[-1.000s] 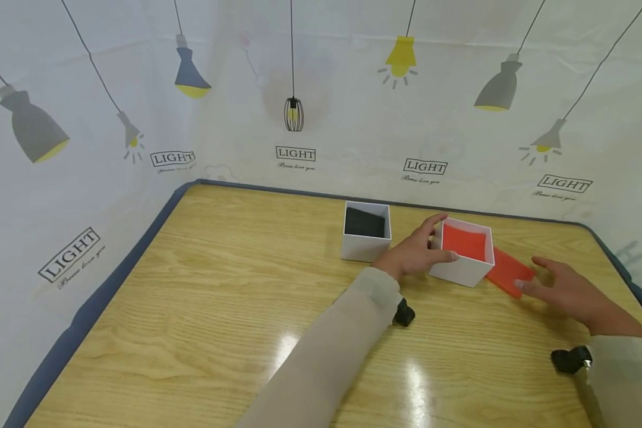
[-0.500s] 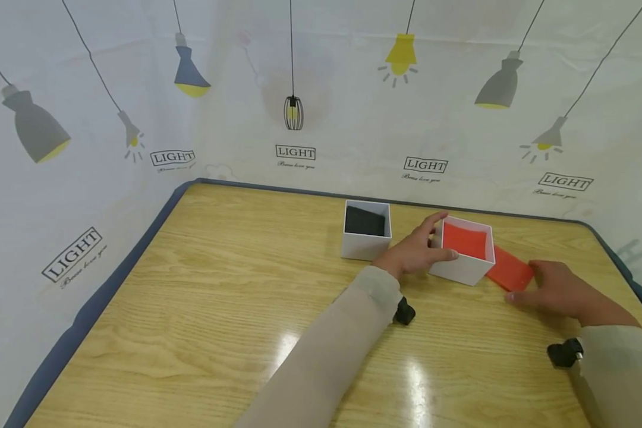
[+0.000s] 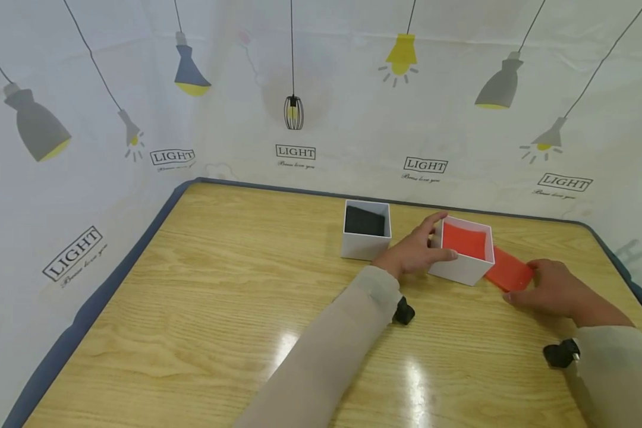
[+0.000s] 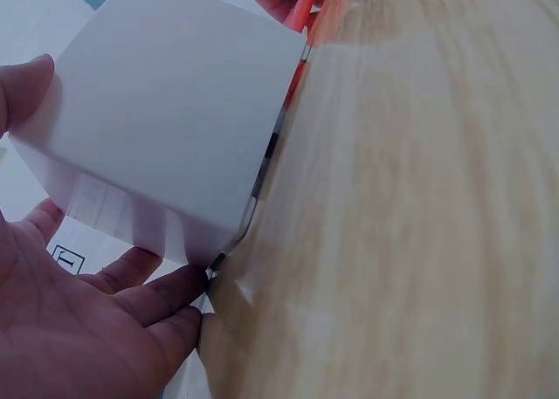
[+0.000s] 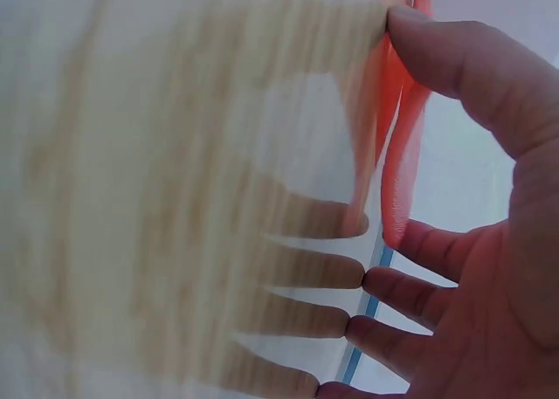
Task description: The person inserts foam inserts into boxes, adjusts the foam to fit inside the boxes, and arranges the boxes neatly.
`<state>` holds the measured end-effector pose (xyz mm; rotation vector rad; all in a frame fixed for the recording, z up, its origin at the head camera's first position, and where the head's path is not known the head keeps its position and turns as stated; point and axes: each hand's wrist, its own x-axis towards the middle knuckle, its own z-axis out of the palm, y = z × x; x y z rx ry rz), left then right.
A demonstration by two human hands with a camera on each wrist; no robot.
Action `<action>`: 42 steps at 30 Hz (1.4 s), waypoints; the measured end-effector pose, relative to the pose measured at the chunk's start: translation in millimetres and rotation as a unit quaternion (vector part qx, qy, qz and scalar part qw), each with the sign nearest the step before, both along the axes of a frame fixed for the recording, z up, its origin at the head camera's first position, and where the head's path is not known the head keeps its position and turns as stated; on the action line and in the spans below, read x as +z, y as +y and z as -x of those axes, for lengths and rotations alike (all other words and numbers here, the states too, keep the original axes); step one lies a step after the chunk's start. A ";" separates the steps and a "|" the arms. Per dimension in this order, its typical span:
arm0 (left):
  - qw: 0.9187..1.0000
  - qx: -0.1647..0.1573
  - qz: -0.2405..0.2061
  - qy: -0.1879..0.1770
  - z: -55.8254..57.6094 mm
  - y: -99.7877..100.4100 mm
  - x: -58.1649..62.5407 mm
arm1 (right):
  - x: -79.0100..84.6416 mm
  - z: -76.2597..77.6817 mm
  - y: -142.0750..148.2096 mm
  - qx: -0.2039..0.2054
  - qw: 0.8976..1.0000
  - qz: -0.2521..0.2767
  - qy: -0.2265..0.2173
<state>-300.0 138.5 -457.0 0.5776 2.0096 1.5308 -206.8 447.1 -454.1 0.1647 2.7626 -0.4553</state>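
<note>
My left hand (image 3: 417, 252) grips a white square box (image 3: 462, 270) by its left side, thumb at the near top edge and fingers behind. A red piece (image 3: 464, 241) fills the inside of that box. Just right of the box, a flat red sheet (image 3: 510, 270) lies on the table. My right hand (image 3: 559, 291) holds this sheet at its outer end, the thumb at the near edge and the index finger at the far one. In the right wrist view the red sheet (image 5: 403, 163) looks thin and slightly bent, with the other fingers of the right hand (image 5: 472, 303) spread along the table.
A second white box (image 3: 366, 246) with a black piece (image 3: 365, 221) inside stands left of my left hand. The wooden table (image 3: 219, 297) ends at a blue-edged wall sheet (image 3: 299, 89) printed with lamps.
My right hand has moved slightly left and closed in on the red sheet's outer end, taking it between thumb and fingers. My left hand and both boxes have stayed put.
</note>
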 end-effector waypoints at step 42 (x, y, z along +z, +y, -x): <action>1.000 -0.003 0.000 0.009 0.2 -1.2 1.4 | 47.6 -19.1 0.3 -0.051 0.989 0.093 0.100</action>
